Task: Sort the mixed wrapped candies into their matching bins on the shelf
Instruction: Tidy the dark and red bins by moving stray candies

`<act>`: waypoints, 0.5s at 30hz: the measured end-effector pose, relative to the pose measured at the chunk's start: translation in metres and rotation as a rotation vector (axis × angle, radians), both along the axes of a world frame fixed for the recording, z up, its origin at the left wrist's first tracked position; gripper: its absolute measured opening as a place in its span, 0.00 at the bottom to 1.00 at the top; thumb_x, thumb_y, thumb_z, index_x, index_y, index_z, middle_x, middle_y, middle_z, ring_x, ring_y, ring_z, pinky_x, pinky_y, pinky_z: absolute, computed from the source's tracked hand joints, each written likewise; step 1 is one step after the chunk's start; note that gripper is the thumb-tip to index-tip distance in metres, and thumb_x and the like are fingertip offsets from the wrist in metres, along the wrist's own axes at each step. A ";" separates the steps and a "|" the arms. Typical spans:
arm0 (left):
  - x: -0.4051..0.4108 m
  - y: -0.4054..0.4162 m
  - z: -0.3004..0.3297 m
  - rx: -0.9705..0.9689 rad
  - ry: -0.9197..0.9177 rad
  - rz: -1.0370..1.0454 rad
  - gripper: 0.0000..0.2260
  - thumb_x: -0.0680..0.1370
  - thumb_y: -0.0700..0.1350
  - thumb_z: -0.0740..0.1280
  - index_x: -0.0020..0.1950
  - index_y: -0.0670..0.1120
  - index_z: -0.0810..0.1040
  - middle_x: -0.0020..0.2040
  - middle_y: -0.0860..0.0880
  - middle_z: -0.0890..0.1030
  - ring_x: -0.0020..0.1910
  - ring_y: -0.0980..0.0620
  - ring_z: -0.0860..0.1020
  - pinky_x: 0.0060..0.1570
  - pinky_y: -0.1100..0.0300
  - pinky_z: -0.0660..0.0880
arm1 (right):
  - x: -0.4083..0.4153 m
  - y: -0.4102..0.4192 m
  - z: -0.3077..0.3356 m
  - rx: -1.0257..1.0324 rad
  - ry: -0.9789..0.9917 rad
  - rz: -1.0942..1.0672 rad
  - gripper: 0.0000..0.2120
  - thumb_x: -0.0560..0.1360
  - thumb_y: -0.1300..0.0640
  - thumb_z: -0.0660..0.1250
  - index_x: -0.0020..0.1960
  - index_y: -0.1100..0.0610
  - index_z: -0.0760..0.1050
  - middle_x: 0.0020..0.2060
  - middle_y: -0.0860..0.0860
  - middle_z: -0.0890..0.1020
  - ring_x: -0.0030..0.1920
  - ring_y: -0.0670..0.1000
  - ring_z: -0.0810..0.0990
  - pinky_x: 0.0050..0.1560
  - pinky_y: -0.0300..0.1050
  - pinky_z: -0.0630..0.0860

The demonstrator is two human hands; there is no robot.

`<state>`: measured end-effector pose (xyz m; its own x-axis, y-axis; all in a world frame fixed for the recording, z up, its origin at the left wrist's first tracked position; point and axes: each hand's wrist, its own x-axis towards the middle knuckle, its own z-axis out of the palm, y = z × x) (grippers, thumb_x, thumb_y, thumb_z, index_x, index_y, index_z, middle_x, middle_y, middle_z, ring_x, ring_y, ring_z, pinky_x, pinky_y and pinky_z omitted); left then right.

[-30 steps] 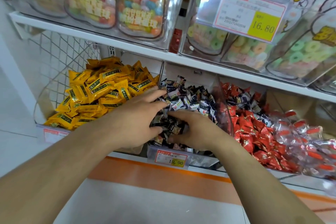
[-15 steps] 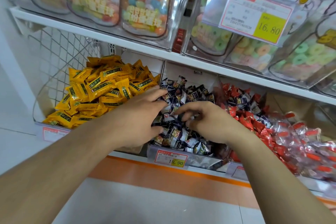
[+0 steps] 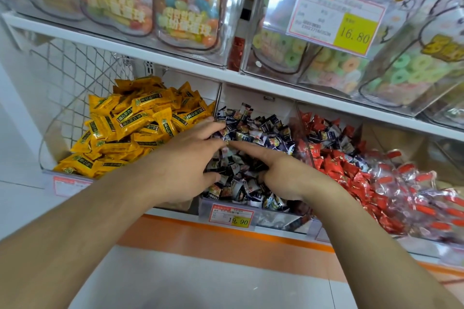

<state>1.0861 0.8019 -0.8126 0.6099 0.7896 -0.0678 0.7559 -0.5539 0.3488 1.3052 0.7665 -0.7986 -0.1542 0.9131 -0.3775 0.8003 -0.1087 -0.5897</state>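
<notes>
A long white shelf (image 3: 140, 44) ran across the top, and big clear jars (image 3: 185, 5) of round colored candy balls stood on it. More clear jars of ring candies (image 3: 339, 63) stood to the right of them, with a price card (image 3: 336, 16) that read 16.80 hanging in front. Under the shelf sat a row of clear bins. The left bin (image 3: 50, 148) was piled high with yellow wrapped candies (image 3: 135, 128). The middle bin (image 3: 276, 218) held dark blue wrapped candies (image 3: 261, 130), and a small price tag (image 3: 232, 216) on its front read 19.90. The next bin to the right held red wrapped candies (image 3: 351, 175), with some dark blue ones mixed in near the back. Clear wrapped candies with red stripes (image 3: 421, 190) lay at the far right. Both hands were in the middle bin, on top of the dark blue candies. The left hand (image 3: 185, 165) lay flat with its fingers spread out and loose, resting on the pile, and it held nothing that I could see. The right hand (image 3: 283, 170) had its first finger pointing straight toward the left hand, almost touching it. Its other fingers were curled down into the candies. I could not tell if they were holding any.
</notes>
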 end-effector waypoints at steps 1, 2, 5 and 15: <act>0.000 0.000 0.000 -0.001 0.000 0.000 0.31 0.82 0.55 0.68 0.82 0.53 0.60 0.83 0.61 0.41 0.81 0.59 0.36 0.75 0.60 0.40 | 0.001 0.000 0.002 0.001 -0.008 0.001 0.46 0.78 0.76 0.54 0.75 0.26 0.61 0.79 0.39 0.62 0.32 0.35 0.78 0.27 0.31 0.70; 0.000 0.001 0.000 -0.003 0.003 0.000 0.31 0.82 0.55 0.68 0.82 0.53 0.60 0.83 0.62 0.41 0.81 0.59 0.36 0.75 0.59 0.40 | 0.002 0.000 0.004 0.003 -0.015 0.009 0.46 0.78 0.75 0.53 0.74 0.26 0.63 0.78 0.40 0.64 0.33 0.37 0.79 0.28 0.33 0.72; 0.000 0.002 -0.001 -0.016 0.007 0.005 0.32 0.82 0.55 0.68 0.83 0.53 0.59 0.83 0.62 0.41 0.81 0.59 0.36 0.78 0.56 0.43 | 0.007 0.003 0.001 0.031 0.006 0.040 0.45 0.76 0.75 0.53 0.69 0.23 0.68 0.71 0.43 0.74 0.45 0.49 0.86 0.34 0.45 0.80; 0.002 -0.002 0.000 0.022 0.014 0.009 0.29 0.82 0.54 0.68 0.81 0.52 0.63 0.83 0.58 0.43 0.81 0.57 0.36 0.80 0.54 0.44 | -0.003 0.000 -0.029 0.015 -0.221 0.078 0.30 0.74 0.68 0.65 0.67 0.39 0.78 0.58 0.42 0.83 0.53 0.45 0.83 0.54 0.48 0.84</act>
